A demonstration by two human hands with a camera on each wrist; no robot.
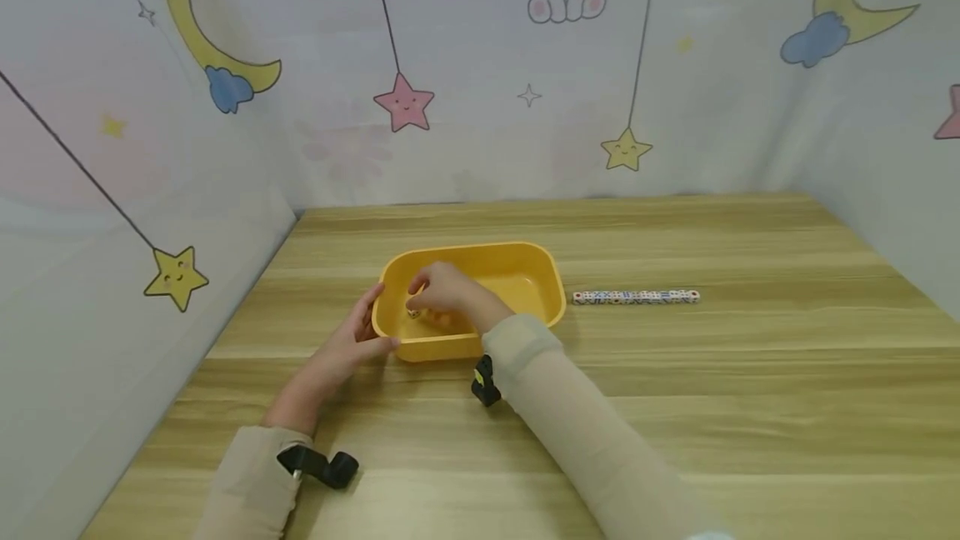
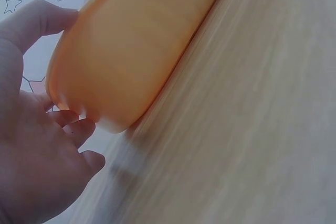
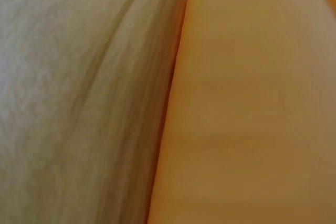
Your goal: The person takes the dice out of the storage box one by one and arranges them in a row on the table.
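Note:
A yellow plastic bin (image 1: 442, 348) stands on the table, its long side toward me. My left hand (image 1: 348, 352) holds the bin's left end, thumb at the front rim and fingers about the corner; the left wrist view shows the same hand (image 2: 42, 135) against the wall. Reaching over the front rim, my right hand (image 1: 450, 290) is inside the bin and pinches a small white die (image 1: 414, 313) at its fingertips. Part of the bin's floor is hidden beneath that hand. In the right wrist view only the bin's outer wall (image 3: 247, 98) shows, without the hand.
To the right of the bin, several dice form a straight row (image 1: 636, 297), touching one another. The wood-grain table (image 1: 750, 407) meets a printed curtain (image 1: 480, 157) at the back and sides. Wrist cameras (image 1: 322, 467) sit on both sleeves.

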